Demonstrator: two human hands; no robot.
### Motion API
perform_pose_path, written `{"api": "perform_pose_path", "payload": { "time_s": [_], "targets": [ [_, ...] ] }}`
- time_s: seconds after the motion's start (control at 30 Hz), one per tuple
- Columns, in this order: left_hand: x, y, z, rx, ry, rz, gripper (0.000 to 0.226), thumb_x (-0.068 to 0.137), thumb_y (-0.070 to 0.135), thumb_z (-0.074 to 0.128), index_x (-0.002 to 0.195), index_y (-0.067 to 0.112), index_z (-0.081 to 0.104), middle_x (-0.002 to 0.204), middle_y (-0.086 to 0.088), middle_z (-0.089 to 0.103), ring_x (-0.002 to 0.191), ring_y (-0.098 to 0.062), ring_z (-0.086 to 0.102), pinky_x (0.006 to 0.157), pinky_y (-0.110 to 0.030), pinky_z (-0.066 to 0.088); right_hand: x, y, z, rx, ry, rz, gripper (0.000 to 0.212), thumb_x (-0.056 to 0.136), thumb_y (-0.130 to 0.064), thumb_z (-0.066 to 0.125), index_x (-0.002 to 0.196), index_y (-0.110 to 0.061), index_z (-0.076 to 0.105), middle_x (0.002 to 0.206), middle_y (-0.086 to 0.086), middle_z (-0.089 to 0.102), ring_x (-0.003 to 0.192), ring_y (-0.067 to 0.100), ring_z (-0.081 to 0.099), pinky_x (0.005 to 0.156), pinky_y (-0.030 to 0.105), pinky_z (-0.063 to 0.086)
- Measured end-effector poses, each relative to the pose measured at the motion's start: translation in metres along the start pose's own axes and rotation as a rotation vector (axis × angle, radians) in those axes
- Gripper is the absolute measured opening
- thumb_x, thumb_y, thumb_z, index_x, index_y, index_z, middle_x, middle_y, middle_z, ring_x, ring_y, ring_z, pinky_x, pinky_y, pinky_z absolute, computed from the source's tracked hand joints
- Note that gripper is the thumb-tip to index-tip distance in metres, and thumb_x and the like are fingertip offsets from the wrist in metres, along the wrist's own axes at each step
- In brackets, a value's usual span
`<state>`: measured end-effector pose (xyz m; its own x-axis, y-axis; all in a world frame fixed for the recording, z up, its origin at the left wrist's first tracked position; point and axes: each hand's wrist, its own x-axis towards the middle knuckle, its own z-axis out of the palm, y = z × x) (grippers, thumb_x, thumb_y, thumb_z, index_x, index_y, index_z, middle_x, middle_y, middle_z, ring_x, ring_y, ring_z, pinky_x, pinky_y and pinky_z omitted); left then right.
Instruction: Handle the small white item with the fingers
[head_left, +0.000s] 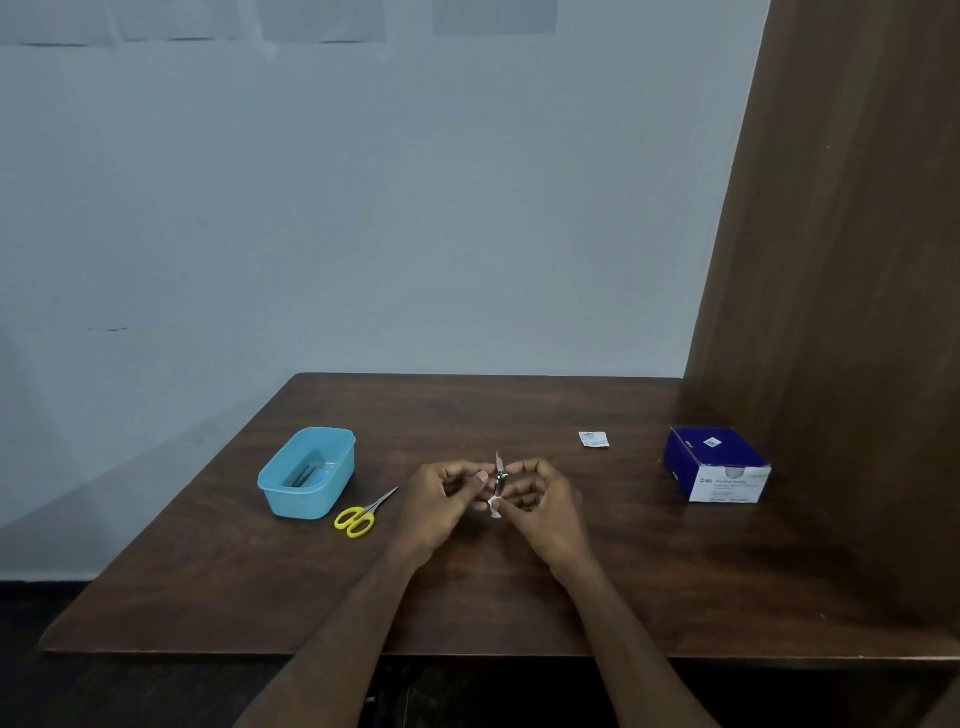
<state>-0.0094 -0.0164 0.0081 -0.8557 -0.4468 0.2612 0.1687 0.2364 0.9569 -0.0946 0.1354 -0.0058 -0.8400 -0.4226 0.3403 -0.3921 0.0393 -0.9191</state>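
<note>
At the centre of the frame, a person's left hand and right hand meet above a dark wooden table, both pinching a small metal tool that stands upright between the fingertips, with a white wipe at its lower end. Yellow-handled scissors and a light blue plastic container lie left of centre; a small sachet and a blue box lie right.
</note>
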Motion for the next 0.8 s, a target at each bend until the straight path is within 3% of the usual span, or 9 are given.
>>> {"api": "perform_pose_path", "payload": {
  "time_s": [0.17, 0.3, 0.43, 0.57, 0.8],
  "targets": [
    [-0.0009, 0.0010, 0.0003, 0.063, -0.027, 0.008, 0.016, 0.102, 0.012, 0.072, 0.111, 0.018, 0.084, 0.094, -0.006, 0.083, 0.080, -0.020, 0.079, 0.072, -0.034, 0.066, 0.0000, 0.0009, 0.0003, -0.045, 0.020, -0.018, 0.022, 0.088, -0.017, 0.084, 0.101, -0.025, 0.068, 0.075, -0.001, 0.078, 0.069, 0.013, 0.074, 0.070, 0.031, 0.059],
    [-0.0028, 0.0028, 0.0038, 0.116, -0.070, 0.053, 0.016, 0.099, 0.012, 0.075, 0.109, 0.021, 0.084, 0.094, -0.005, 0.082, 0.085, -0.019, 0.078, 0.065, -0.034, 0.064, 0.0012, 0.0004, 0.0001, -0.032, 0.040, -0.028, 0.030, 0.090, -0.017, 0.083, 0.114, -0.023, 0.065, 0.073, 0.001, 0.076, 0.072, 0.018, 0.074, 0.072, 0.027, 0.057],
    [-0.0035, 0.0019, 0.0018, 0.184, -0.086, 0.102, 0.023, 0.093, 0.014, 0.081, 0.113, 0.024, 0.083, 0.099, 0.002, 0.082, 0.091, -0.023, 0.079, 0.077, -0.034, 0.065, 0.0021, 0.0017, 0.0008, -0.036, 0.057, -0.036, 0.034, 0.091, -0.015, 0.082, 0.118, -0.024, 0.064, 0.074, 0.000, 0.076, 0.074, 0.017, 0.074, 0.074, 0.024, 0.056],
    [-0.0046, 0.0055, 0.0019, 0.201, -0.081, 0.138, 0.027, 0.089, 0.004, 0.084, 0.114, 0.016, 0.083, 0.102, 0.005, 0.084, 0.093, -0.012, 0.079, 0.080, -0.016, 0.058, 0.0009, 0.0014, 0.0000, 0.000, 0.052, -0.036, 0.023, 0.099, -0.009, 0.071, 0.118, -0.017, 0.062, 0.079, -0.003, 0.080, 0.070, 0.008, 0.074, 0.073, 0.025, 0.058],
    [-0.0024, 0.0032, 0.0006, 0.182, -0.047, 0.147, 0.028, 0.088, 0.003, 0.085, 0.113, 0.017, 0.084, 0.101, 0.007, 0.084, 0.099, -0.011, 0.080, 0.089, -0.027, 0.063, -0.0028, -0.0049, -0.0006, 0.072, 0.072, -0.002, 0.007, 0.103, -0.013, 0.065, 0.109, -0.015, 0.065, 0.081, -0.002, 0.082, 0.065, 0.011, 0.071, 0.069, 0.031, 0.060]
  ]
}}
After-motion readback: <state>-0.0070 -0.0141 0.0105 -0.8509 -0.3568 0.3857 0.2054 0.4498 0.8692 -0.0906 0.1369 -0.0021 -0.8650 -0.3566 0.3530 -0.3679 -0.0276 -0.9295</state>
